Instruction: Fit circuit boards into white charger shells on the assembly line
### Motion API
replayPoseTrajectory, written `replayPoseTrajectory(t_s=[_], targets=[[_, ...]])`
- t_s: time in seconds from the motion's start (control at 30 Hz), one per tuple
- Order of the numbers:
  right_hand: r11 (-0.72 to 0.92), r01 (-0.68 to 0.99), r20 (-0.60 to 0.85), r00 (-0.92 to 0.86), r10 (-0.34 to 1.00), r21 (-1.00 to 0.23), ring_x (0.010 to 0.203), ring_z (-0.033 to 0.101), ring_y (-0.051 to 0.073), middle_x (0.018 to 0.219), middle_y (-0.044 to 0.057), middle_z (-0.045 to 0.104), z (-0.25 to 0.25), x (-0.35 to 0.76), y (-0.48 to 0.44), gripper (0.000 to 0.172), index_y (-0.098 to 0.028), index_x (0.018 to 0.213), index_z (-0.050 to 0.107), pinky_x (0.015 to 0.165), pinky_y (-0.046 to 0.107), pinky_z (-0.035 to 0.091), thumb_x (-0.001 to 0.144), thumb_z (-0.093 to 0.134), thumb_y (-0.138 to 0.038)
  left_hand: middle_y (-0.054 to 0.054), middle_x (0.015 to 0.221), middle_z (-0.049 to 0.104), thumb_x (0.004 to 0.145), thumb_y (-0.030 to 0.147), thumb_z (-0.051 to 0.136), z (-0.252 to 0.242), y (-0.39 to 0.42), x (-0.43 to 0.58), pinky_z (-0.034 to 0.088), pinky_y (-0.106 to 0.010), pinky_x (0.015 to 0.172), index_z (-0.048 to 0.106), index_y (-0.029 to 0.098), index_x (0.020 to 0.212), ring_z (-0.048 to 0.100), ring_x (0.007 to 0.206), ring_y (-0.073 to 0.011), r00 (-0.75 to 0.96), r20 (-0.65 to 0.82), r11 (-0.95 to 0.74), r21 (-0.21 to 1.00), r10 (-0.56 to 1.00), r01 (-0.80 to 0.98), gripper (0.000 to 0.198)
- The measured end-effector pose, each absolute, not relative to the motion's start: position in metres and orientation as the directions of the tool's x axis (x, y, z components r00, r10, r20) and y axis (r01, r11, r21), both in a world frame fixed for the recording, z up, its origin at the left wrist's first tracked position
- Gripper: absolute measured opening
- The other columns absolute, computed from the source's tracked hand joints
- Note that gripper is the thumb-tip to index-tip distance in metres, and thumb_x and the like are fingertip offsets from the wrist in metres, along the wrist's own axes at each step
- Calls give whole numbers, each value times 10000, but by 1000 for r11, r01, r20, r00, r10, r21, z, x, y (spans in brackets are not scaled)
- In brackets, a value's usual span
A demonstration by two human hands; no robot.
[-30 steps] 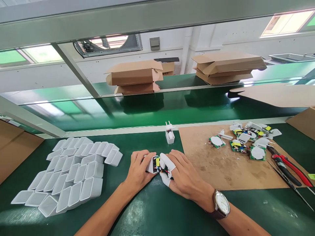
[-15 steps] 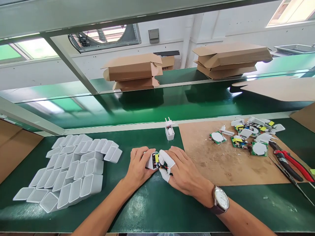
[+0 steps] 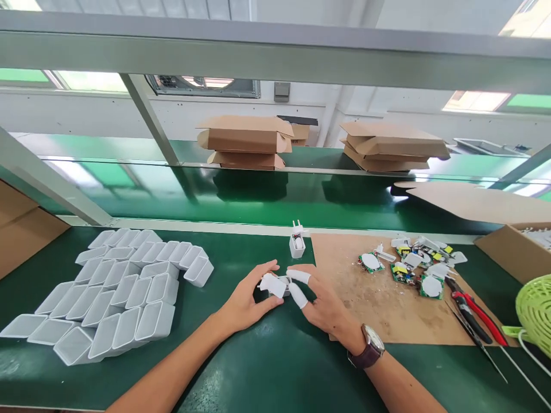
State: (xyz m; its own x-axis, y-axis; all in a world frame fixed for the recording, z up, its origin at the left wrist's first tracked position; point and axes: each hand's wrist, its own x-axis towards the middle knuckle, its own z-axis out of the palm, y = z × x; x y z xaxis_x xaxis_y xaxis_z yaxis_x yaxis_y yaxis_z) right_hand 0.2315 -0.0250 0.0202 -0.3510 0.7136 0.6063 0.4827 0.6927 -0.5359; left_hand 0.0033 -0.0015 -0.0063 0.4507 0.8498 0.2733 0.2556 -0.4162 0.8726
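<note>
Between my hands, just above the green bench, is a white power adapter (image 3: pixel 272 285), its box-like housing tilted on its side with a loose-looking white flap on top. My left hand (image 3: pixel 249 298) grips it from the left, thumb below and fingers behind. White finger cots cover the thumb and forefinger of my right hand (image 3: pixel 322 298); those two fingertips pinch the adapter's right end. What lies inside the housing is mostly hidden. Behind my hands stands another white adapter (image 3: pixel 297 244), its two plug pins pointing up.
Many empty white housings (image 3: pixel 116 281) cover the left side. On a brown board (image 3: pixel 370 310) at right lie several circuit boards (image 3: pixel 431 285), red-handled pliers (image 3: pixel 471 310) and tweezers (image 3: pixel 482 349). A green basket (image 3: pixel 536 312) and carton (image 3: pixel 516 246) stand far right; folded cartons (image 3: pixel 245 137) sit behind.
The circuit board with its yellow part, visible in the adapter before, is now out of sight. The adapter has turned, and a white flap faces up. My view has tilted, showing the basket.
</note>
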Motion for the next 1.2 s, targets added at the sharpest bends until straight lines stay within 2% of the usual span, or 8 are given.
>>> replayPoseTrajectory(t_s=[0.13, 0.23, 0.33, 0.43, 0.57, 0.73, 0.83, 1.2], targets=[[754, 425, 533, -535, 655, -501, 1182, 672, 235, 1306, 124, 655, 12, 232, -15, 369, -266, 1360, 559, 960, 406, 615, 999, 572, -191, -91, 1460, 612, 1016, 429, 548, -4, -5, -2, 483, -452, 1133, 381, 295, 1537, 614, 1305, -239, 449, 140, -251, 948, 883, 197, 564], [809, 417, 539, -604, 587, -414, 1067, 715, 217, 1254, 119, 681, 11, 231, -8, 311, -264, 1315, 590, 867, 360, 642, 1015, 555, -186, -97, 1526, 563, 1032, 448, 513, -2, -7, -4, 455, -462, 1167, 241, 298, 1607, 557, 1389, -247, 465, 99, -195, 967, 880, 164, 654], [818, 438, 558, -598, 575, -373, 1005, 727, 207, 1236, 119, 683, 14, 231, -6, 329, -269, 1321, 586, 827, 343, 649, 1010, 553, -164, -112, 1593, 484, 1017, 443, 552, -4, -9, -4, 391, -508, 1214, 70, 313, 1642, 492, 1452, -262, 436, 123, -210, 965, 891, 156, 800], [797, 447, 629, -496, 598, -406, 1031, 713, 200, 1238, 107, 677, 17, 230, -8, 379, -291, 1360, 554, 855, 343, 641, 1004, 572, -162, -139, 1615, 444, 953, 452, 666, -8, -11, -4, 380, -550, 1210, 41, 320, 1644, 486, 1452, -303, 385, 204, -284, 945, 900, 164, 940], [782, 447, 585, -520, 622, -434, 965, 714, 188, 1152, 95, 695, 15, 229, -12, 256, -260, 1213, 630, 793, 311, 635, 989, 579, -148, -147, 1583, 470, 843, 492, 789, -5, -11, -2, 484, -524, 1118, 199, 326, 1616, 531, 1395, -334, 323, 386, -450, 880, 864, 151, 986], [739, 485, 542, -504, 673, -467, 959, 717, 206, 1123, 105, 712, 6, 224, -17, 214, -234, 1218, 619, 794, 347, 639, 1009, 579, -210, -96, 1246, 668, 995, 303, 601, 4, -9, 1, 568, -402, 977, 618, 258, 1276, 665, 1142, -231, 332, 468, -558, 783, 819, 274, 285], [715, 505, 570, -439, 695, -484, 960, 718, 211, 1096, 102, 720, 3, 222, -19, 311, -222, 1328, 551, 815, 360, 643, 1021, 587, -253, -77, 1136, 667, 1027, 242, 525, 7, -10, 0, 577, -349, 910, 634, 240, 1203, 671, 1041, -192, 343, 443, -544, 784, 828, 299, 207], [678, 581, 431, -525, 735, -450, 989, 681, 230, 1148, 99, 686, 14, 221, -25, 348, -235, 1326, 568, 840, 385, 630, 992, 553, -141, -54, 1029, 643, 1016, 223, 533, 11, -8, 0, 582, -302, 796, 665, 236, 1218, 670, 916, -168, 325, 475, -571, 736, 818, 362, 242]])
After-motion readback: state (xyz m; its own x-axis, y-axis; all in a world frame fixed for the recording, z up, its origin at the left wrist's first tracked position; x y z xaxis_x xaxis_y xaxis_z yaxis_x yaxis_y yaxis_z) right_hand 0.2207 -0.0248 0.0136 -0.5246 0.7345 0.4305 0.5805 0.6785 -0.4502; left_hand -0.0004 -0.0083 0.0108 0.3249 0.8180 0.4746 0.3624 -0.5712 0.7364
